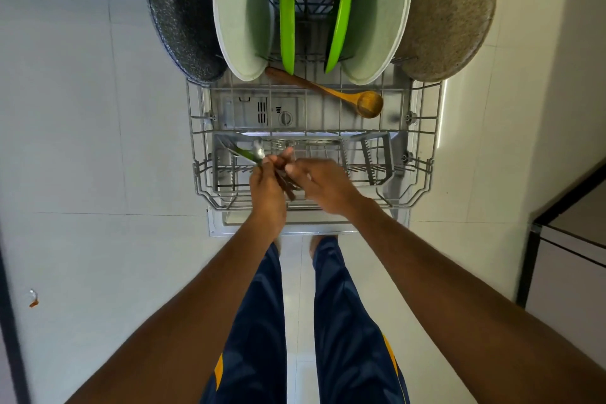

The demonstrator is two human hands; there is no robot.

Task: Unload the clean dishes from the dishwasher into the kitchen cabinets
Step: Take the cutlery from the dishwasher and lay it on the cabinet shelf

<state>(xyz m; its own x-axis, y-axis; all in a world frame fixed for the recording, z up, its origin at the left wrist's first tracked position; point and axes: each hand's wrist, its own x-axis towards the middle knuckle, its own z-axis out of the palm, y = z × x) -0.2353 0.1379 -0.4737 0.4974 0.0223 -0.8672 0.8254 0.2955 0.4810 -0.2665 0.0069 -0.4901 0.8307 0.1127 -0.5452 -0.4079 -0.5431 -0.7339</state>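
Cutlery-gathering step, over the cutlery basket (pixel 373 157) at the rack's (pixel 426 154) 6 o'clock. Left hand (pixel 267 182) fingers clamped on the cutlery bundle (pixel 252 154); right hand (pixel 323 182) curled around its handles. Plates (pixel 242 16) and wooden spoon (pixel 328 90) remain at 12 o'clock. Next: consolidate grip, lift clear.

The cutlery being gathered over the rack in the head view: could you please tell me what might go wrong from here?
1. The left hand holds several pieces of cutlery in one bundle while the right hand adds to it; a piece could slip from that grip into the rack.
2. The wooden spoon lies loose across the wires and may get knocked.
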